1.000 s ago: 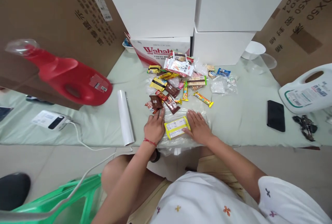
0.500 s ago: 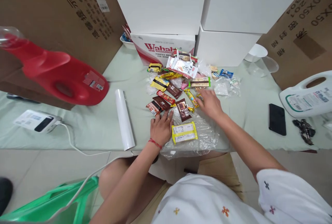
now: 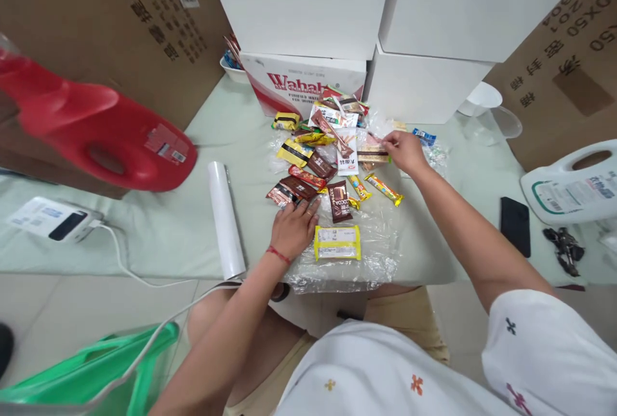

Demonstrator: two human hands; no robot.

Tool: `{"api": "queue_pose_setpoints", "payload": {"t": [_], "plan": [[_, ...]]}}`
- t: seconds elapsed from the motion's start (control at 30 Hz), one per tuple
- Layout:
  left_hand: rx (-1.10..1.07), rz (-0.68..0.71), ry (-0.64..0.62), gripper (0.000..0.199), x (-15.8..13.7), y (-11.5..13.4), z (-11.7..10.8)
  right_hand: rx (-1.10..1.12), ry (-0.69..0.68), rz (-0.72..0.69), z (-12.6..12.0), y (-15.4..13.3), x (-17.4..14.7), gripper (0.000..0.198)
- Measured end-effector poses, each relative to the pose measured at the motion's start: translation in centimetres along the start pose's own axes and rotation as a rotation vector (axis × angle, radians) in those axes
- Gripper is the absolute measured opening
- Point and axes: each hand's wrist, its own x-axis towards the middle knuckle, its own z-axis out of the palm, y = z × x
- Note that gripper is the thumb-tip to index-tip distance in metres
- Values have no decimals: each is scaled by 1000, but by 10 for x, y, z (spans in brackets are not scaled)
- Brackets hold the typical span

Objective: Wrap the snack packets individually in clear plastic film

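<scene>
My left hand (image 3: 295, 226) lies flat with its fingers stretched, fingertips touching the front of a brown snack packet (image 3: 299, 187). Beside it, a yellow-edged biscuit packet (image 3: 337, 242) rests on crumpled clear plastic (image 3: 376, 262), with a dark cocoa packet (image 3: 340, 202) just behind. My right hand (image 3: 405, 151) is closed in a pinch at the right side of the snack pile, by a green-ended wrapped bar (image 3: 372, 154); what its fingertips grip is not clear. A yellow stick packet (image 3: 384, 189) lies in front of that hand. Farther back are a white packet (image 3: 347, 152) and a slim brown packet (image 3: 332, 132).
White boxes (image 3: 308, 4) and a Wahaha carton (image 3: 303, 85) stand behind the pile. On the left are a red jug (image 3: 116, 139), a white roll (image 3: 225, 220) and a corded white device (image 3: 58, 220). A phone (image 3: 515, 226) and white jug (image 3: 573, 184) are at right.
My right hand has moved back and slightly right, and its fingers have pinched together. The yellow stick packet now lies apart at right, and the white packets have shifted. My left hand stays flat.
</scene>
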Motion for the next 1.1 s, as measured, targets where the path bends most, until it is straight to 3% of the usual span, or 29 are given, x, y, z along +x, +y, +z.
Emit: {"api": "queue_pose_setpoints", "payload": {"t": [0.1, 0.23, 0.33, 0.43, 0.57, 0.63, 0.7, 0.8, 0.87, 0.93, 1.1], "plan": [[12, -7, 6, 56, 0, 0, 0, -3, 31, 60, 15, -11, -9, 32], [6, -15, 6, 55, 1, -2, 1, -103, -160, 112, 54, -58, -8, 37], [1, -23, 7, 53, 1, -3, 1, -133, -228, 137, 66, -71, -7, 35], [-1, -21, 19, 53, 1, -2, 2, -92, -132, 173, 51, -47, -8, 29], [2, -16, 25, 53, 2, -2, 3, -56, 35, 192, 9, -3, -16, 27], [15, -14, 26, 53, 2, -2, 3, 2, 77, 69, -5, -2, -30, 26], [26, -8, 27, 53, 2, -2, 3, 72, -16, -157, -7, -23, -50, 26], [37, 2, 15, 53, 2, -1, 2, 79, -375, -496, 11, -72, -81, 26], [44, 0, 5, 53, 2, -1, 2, -35, -569, -550, 26, -92, -91, 27], [43, -12, 3, 53, 1, 0, 2, -185, -609, -451, 31, -89, -87, 28], [10, -16, -4, 53, 2, 1, 2, -400, -384, -41, -4, -13, -47, 31]]}}
